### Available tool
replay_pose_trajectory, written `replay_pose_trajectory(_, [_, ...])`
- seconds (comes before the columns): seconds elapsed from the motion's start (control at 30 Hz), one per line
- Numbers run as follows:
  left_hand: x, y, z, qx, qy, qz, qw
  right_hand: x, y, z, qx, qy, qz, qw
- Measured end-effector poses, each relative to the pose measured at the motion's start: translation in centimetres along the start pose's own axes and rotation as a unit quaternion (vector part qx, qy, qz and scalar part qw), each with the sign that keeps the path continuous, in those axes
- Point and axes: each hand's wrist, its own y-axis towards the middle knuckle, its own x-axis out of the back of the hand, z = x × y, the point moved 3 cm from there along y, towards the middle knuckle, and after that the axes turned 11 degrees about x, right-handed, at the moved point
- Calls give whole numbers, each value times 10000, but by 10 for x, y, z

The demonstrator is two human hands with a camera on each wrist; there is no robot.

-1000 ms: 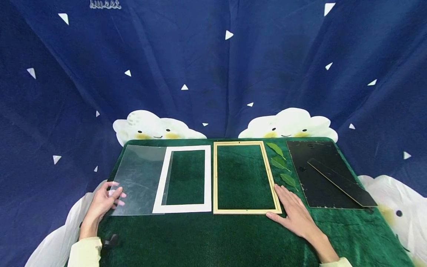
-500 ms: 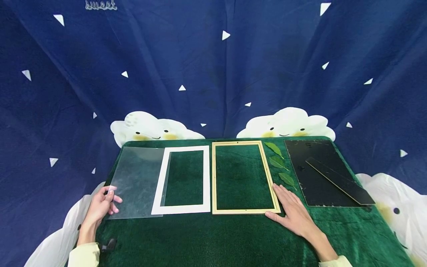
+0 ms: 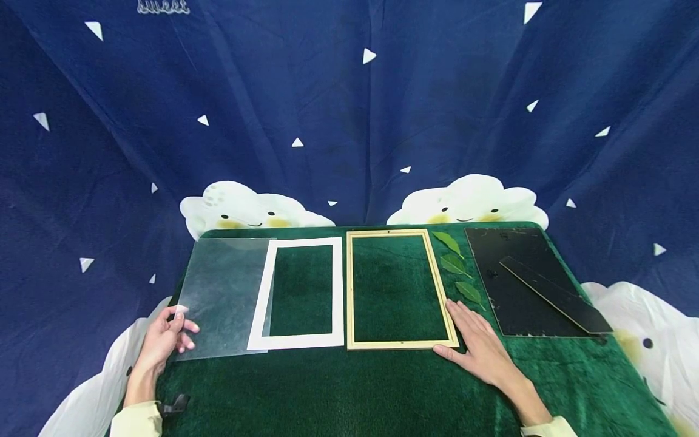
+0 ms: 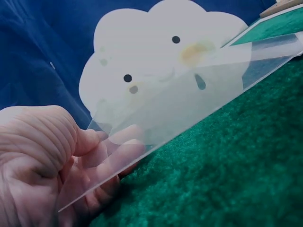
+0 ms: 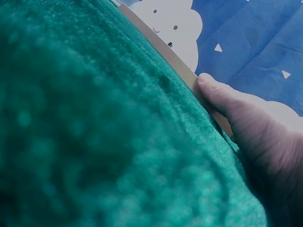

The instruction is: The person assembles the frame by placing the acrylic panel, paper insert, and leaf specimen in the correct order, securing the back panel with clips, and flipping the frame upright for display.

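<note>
My left hand [image 3: 164, 337] pinches the left edge of a clear plastic sheet [image 3: 224, 285], thumb above and fingers beneath. In the left wrist view the sheet [image 4: 175, 113] tilts up off the green cloth on the hand's side. Its right edge overlaps the white mat board [image 3: 295, 342]. At the lower right corner of a pale wooden picture frame [image 3: 404, 346], my right hand [image 3: 483, 352] rests with straight fingers along the side and thumb at the front edge. The right wrist view shows the thumb touching the frame's edge [image 5: 163, 49].
Three green leaves [image 3: 453, 264] lie in a column right of the frame. Beyond them is a black backing board [image 3: 524, 303] with a folded-down stand [image 3: 551, 294]. A small dark object [image 3: 176, 405] lies by the left sleeve. A blue curtain [image 3: 327, 91] hangs behind the table.
The left hand has shifted slightly left and down, and the clear sheet's near left corner has moved with it. The right hand stays on the frame. The whole head view has shifted slightly.
</note>
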Motion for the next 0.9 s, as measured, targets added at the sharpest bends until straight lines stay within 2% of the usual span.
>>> replay_pose_trajectory(0.3, [-3, 1, 3, 60, -256, 11, 9997, 0, -1, 0, 91, -71, -81, 9999])
replay_pose_trajectory(0.9, [-9, 3, 2, 88, -119, 15, 9999, 0, 0, -1, 32, -24, -27, 10000])
